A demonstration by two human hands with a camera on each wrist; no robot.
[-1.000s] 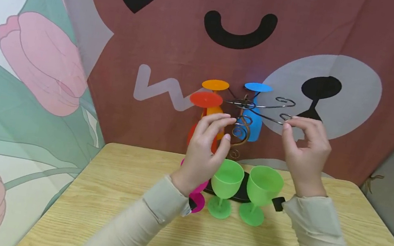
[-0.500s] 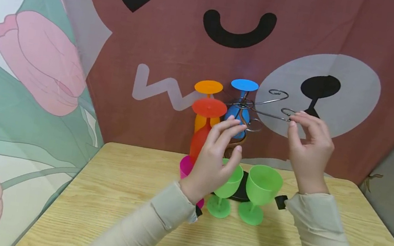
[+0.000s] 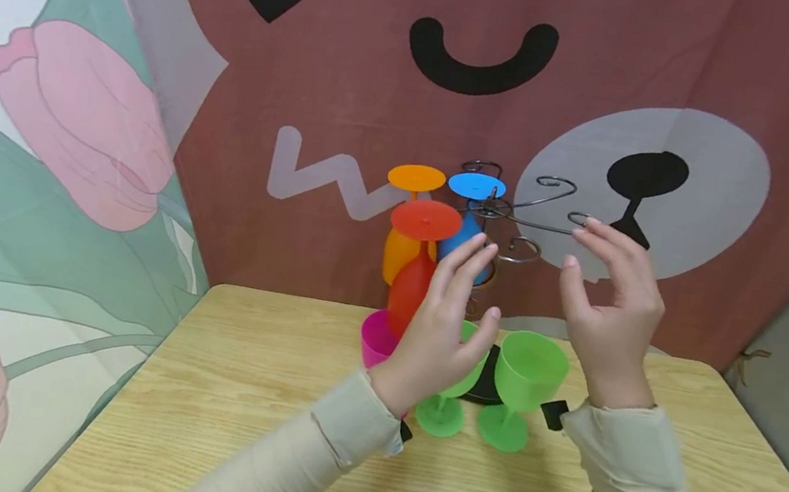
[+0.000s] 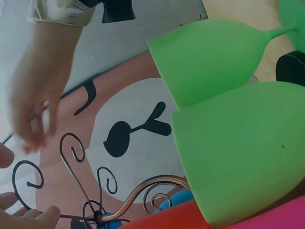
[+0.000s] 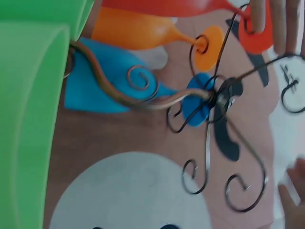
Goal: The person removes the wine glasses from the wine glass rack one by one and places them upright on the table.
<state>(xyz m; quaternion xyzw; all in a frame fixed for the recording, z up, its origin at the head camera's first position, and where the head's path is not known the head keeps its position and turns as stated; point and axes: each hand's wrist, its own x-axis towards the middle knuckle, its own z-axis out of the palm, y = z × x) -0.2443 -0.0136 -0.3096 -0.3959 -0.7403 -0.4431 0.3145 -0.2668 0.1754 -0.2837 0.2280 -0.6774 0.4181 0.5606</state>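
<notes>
A dark wire goblet rack with curled hooks and a copper-coloured stem stands at the table's back. Upside down from its hooks hang a red goblet, an orange goblet and a blue goblet. My left hand reaches up beside the red goblet, fingers extended; in the left wrist view its fingertips lie along one wire arm. My right hand, thumb and fingers spread apart, hovers with fingertips close to the right-hand hook and holds nothing.
Two green goblets stand upright in front of the rack's black base. A magenta goblet stands at their left, partly behind my left hand. The wooden table backs onto a printed cloth.
The rack has turned: the blue goblet moved left and the red one came forward and right. My right thumb and fingers let go of a hook. My left hand shifted right.
</notes>
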